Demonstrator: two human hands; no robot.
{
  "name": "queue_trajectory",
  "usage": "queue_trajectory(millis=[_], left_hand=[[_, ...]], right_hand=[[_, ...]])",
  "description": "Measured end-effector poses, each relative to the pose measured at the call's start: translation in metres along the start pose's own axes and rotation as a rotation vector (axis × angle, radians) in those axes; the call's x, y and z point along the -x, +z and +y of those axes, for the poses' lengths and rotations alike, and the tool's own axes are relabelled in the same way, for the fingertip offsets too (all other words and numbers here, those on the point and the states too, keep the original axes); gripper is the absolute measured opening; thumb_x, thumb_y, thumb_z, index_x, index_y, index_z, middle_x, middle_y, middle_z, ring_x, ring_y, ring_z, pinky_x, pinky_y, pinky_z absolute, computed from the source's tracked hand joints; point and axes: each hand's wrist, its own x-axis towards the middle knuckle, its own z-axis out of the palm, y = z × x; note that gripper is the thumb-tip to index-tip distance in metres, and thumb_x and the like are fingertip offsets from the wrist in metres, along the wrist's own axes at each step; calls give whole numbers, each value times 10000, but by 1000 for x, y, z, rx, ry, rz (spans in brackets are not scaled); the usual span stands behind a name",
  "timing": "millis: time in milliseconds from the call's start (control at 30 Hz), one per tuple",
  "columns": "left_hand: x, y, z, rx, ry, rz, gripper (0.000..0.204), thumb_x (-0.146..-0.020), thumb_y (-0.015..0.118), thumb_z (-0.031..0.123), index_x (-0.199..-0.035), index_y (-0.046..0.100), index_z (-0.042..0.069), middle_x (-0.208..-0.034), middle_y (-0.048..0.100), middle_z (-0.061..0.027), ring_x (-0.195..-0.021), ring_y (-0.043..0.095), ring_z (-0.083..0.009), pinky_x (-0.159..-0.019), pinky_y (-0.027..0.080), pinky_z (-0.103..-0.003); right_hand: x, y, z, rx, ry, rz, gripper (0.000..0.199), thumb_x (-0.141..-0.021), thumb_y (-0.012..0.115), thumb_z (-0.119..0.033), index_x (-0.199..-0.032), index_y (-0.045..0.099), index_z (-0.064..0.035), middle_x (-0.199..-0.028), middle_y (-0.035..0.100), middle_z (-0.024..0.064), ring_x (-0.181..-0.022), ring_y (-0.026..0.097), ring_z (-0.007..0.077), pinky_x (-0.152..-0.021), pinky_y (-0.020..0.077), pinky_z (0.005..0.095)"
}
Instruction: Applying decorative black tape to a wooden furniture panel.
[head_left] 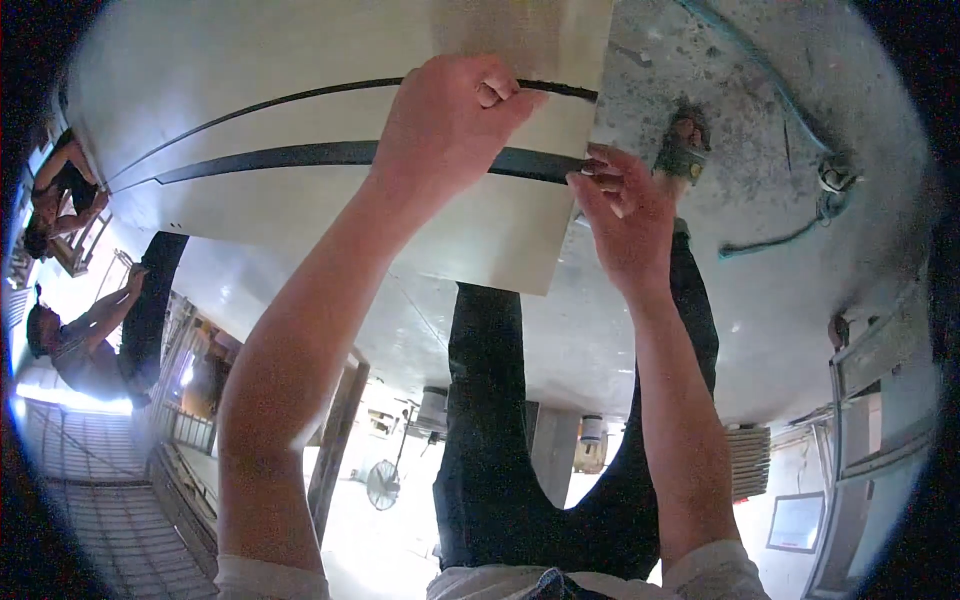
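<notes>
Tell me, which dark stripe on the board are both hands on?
The wide lower stripe. The right hand pinches its end at the board edge and the left hand covers it; the thin stripe runs above.

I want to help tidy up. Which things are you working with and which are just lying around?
In use:
pale wooden panel
dark strips on it
left hand, fist on the upper strip
right hand, at the lower strip's end

Lying about:
blue hose on the concrete floor
standing fan

concrete floor (800,300) w/ pale board (300,60), blue hose (790,90)
</notes>
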Motion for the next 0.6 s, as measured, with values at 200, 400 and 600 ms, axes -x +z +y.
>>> queue_trajectory(millis=[200,400,600], left_hand=[[-4,-3,-3,-21,-65,-15,284,-811,762,289,-764,710,13,-665,682,-144,-615,676,-287,-611,532,-394],[-9,-1,4,-23,-89,-29,307,-787,781,314,-739,721,17,-631,666,-148,-586,668,-286,-603,535,-392],[-12,-1,0,-41,-5,7,301,-786,776,306,-706,722,21,-613,662,-131,-563,659,-262,-579,522,-375]], right_hand=[[-9,7,0,-27,18,1,292,-930,703,-120,-1184,619,-5,-1008,680,66,-925,634,116,-853,505,265],[-17,1,1,-28,7,-13,262,-929,705,-118,-1145,628,9,-988,694,63,-925,644,115,-858,502,258],[-17,0,0,-34,20,-8,244,-924,711,-119,-1120,642,8,-995,699,70,-923,649,118,-859,505,265]])
